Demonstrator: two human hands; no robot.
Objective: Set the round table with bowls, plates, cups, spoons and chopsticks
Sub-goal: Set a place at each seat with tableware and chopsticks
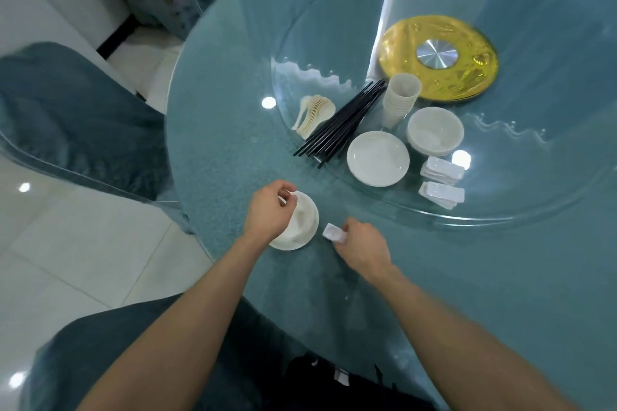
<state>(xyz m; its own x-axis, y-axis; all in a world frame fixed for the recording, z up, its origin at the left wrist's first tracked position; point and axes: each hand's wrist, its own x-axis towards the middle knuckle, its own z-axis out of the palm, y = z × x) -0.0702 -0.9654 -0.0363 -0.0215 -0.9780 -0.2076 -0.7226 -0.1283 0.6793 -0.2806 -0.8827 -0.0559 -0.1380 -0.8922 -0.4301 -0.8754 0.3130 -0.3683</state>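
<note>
1st place only: your left hand (268,210) pinches a spoon (287,196) over the bowl (306,214), right hand (362,243) grips a chopstick rest (334,232). Cups (400,100), chopsticks (344,123) unplaced; other seats left.

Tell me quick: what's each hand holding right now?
Left hand: pinches a white spoon at the bowl.
Right hand: pinches a small white chopstick rest.

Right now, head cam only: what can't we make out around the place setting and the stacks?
All head view.
- White item in the left hand: mostly covered by its fingers; spoon or not, cannot tell.
- Bowl and plate beneath: left parts hidden by that hand.
- Rest: one end covered by the right hand.
- Cups stack: count too small to read.
- Table: far side cut off by the top and right edges.
</note>
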